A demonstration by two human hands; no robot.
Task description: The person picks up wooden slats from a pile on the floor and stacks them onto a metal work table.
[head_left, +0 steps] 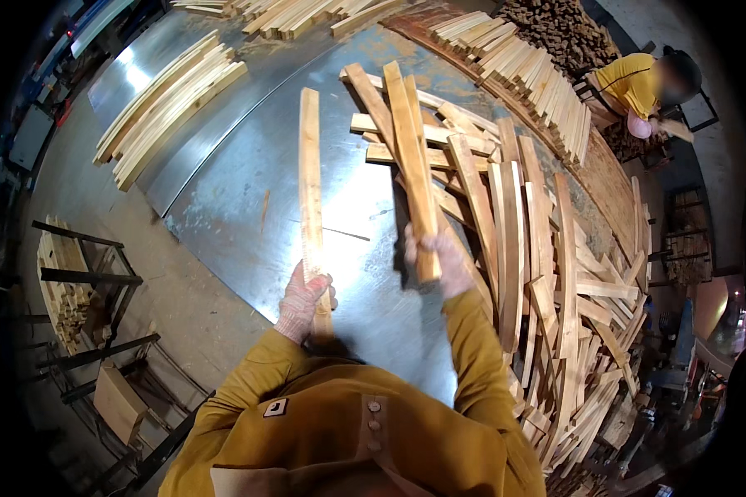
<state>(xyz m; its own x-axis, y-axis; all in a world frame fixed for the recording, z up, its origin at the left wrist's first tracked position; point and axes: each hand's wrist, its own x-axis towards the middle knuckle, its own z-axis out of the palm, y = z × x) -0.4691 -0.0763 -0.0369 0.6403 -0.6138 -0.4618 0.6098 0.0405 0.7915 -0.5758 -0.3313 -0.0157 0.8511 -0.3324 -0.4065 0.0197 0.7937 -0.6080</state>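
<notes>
My left hand (304, 300), in a pale work glove, is closed round the lower part of a long light wooden slat (310, 174). That slat points away from me above the shiny metal tabletop (232, 224). With my right hand (448, 263), also gloved, I grip the near end of a darker wooden strip (421, 199), its far end over the edge of a pile. The jumbled pile of wooden slats (510, 240) spreads over the right side of the table, just beyond my right hand and beside my right forearm.
A neat stack of slats (170, 108) lies at the table's far left. Rows of strips (522, 70) line a brown board on the far right. A person in a yellow shirt (630, 83) works beyond it. Metal racks holding wood (62, 282) stand on the left floor.
</notes>
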